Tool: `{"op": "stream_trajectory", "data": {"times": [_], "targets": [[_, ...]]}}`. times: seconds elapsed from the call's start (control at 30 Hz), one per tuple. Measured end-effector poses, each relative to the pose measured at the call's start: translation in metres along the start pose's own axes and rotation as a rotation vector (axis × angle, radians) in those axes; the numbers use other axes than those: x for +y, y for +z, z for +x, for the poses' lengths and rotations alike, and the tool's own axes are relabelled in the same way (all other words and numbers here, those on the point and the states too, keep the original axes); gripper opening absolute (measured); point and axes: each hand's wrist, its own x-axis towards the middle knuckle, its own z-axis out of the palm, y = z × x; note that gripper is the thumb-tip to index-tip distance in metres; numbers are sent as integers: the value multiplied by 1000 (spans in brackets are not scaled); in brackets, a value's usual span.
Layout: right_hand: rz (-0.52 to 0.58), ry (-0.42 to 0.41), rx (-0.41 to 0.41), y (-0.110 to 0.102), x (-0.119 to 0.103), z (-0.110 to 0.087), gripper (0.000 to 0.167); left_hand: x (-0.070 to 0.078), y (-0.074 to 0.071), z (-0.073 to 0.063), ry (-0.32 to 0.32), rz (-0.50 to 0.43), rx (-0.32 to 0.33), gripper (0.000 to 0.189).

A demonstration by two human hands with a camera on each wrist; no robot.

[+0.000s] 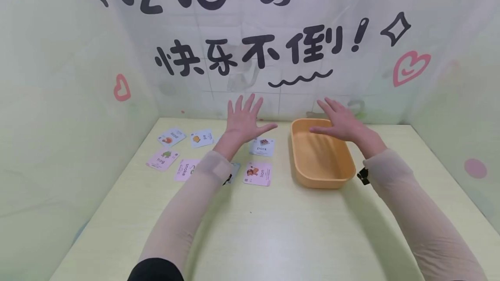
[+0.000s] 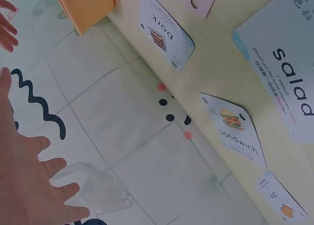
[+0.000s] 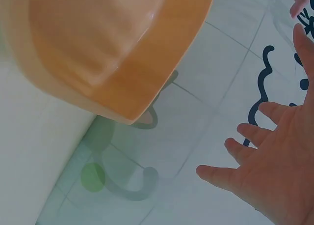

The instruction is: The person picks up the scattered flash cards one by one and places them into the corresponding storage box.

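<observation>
My left hand is raised with its fingers spread wide, above the far part of the table and holding nothing. Cards lie around and below it: pork, lion, snake, frog, pizza and pie. The left wrist view also shows a salad card and a sandwich card, both mostly covered by the left arm in the head view. Empty and straight-fingered, my right hand hovers over the far right side of an orange plastic bin.
The pale wooden table ends at a back wall sheet printed with large black characters. Light sheets also stand along the left and right sides. A dark object shows beside the right cuff.
</observation>
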Motion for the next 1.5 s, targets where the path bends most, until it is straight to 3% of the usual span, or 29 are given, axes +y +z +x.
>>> {"op": "stream_trajectory", "data": {"times": [0.6, 1.23, 1.5], "targets": [[32, -23, -5, 7, 7, -14, 100, -13, -10, -9, 36, -40, -16, 99], [53, -59, -1, 17, 19, -34, 100, -22, -10, -25, 89, -13, -18, 96], [61, -67, 13, 24, 27, -40, 99, -25, -8, -34, 87, -40, -48, 94]]}}
